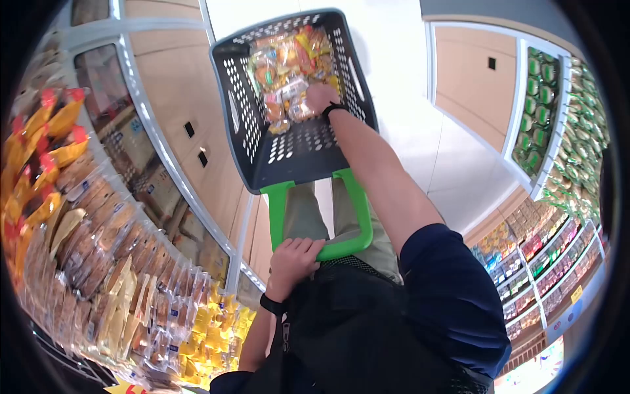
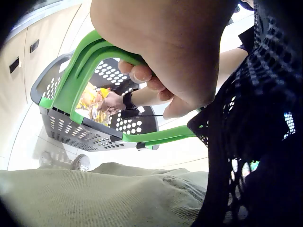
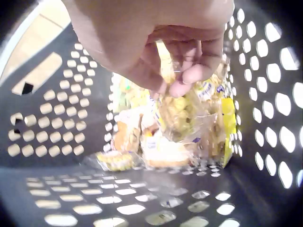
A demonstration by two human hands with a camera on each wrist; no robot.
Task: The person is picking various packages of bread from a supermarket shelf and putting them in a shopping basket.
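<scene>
A dark grey basket (image 1: 262, 141) with many holes in its walls is held up by its green handle (image 1: 354, 217). Snack packs (image 1: 289, 65) in clear and yellow wrappers are piled at its far end. One clear bag (image 3: 182, 113), maybe of small yellow cakes, is pinched at its top and hangs over the pile.

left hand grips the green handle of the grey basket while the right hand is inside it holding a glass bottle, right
Not quite. The right hand holds a clear snack packet, not a glass bottle; the right wrist view shows it. The rest stands: the left hand grips the green handle of the grey basket.
</scene>
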